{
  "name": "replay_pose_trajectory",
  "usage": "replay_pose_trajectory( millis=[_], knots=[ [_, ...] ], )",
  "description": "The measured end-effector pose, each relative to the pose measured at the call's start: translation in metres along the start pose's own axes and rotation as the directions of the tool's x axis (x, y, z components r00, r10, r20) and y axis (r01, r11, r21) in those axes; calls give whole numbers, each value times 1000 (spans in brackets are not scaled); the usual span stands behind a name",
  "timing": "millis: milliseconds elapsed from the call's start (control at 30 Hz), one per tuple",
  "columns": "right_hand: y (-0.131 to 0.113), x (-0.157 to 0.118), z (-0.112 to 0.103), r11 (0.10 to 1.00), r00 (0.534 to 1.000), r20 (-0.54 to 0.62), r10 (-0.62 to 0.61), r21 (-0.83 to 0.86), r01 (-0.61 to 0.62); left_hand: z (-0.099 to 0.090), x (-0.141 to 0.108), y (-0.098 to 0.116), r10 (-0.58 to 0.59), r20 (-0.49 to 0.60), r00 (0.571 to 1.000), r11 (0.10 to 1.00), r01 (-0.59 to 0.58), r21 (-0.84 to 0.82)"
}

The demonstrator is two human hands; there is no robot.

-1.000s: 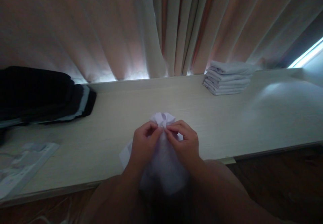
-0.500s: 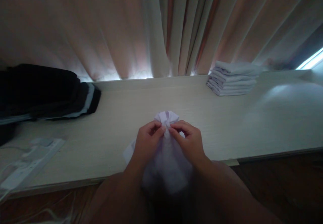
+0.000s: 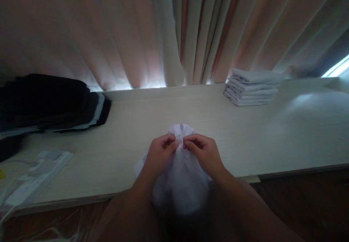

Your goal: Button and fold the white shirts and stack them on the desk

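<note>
A white garment [image 3: 188, 184] hangs over the near edge of the pale board, its collar-like top standing up between my hands. My left hand [image 3: 162, 151] pinches it just below that top, thumb against forefinger. Close beside it on the right, my right hand [image 3: 204, 149] is closed on the same cloth with thumb and fingertips. The lower part of the garment drops between my forearms, where it is dim and blurred.
Folded white cloths [image 3: 252, 87] are stacked at the back right of the board [image 3: 131, 125]. Dark folded clothes [image 3: 49, 102] lie at the left. A white power strip [image 3: 40, 178] with cables sits at the front left. Curtains [image 3: 109, 35] hang behind.
The right thumb and fingers have shifted slightly on the cloth, still pinching near the collar. The whole view has moved a little, so things appear slightly lower.
</note>
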State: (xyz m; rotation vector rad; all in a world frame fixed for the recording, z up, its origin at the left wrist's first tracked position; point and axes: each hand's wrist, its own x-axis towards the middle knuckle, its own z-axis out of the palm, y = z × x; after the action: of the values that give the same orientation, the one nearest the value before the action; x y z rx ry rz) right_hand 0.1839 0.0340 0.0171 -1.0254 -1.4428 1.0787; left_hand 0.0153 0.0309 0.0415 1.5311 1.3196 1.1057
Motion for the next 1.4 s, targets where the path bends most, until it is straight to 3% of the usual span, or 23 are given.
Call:
replay_pose_trajectory(
  millis=[267,567,767,1033,1200,1400],
  knots=[
    [5,2,-1,991,1000,-17,4,-132,-6,3,1,-6,25,-10,1000,991,-24,131],
    [8,-1,2,987,998,41,-38,-154,44,-3,1,-4,-31,43,999,999,29,42],
    [13,0,3,959,997,-1,-80,-273,77,8,-3,-9,-65,-110,992,997,69,35],
    [11,-1,11,913,989,-43,-145,-391,117,22,-9,-16,93,-204,975,964,-37,264],
    [10,-2,13,895,984,-18,-180,-417,156,22,-9,-14,148,-165,975,947,-92,306],
    [11,-4,9,887,976,11,-216,-416,201,17,-6,-15,102,-84,991,945,-70,320]
  ],
)
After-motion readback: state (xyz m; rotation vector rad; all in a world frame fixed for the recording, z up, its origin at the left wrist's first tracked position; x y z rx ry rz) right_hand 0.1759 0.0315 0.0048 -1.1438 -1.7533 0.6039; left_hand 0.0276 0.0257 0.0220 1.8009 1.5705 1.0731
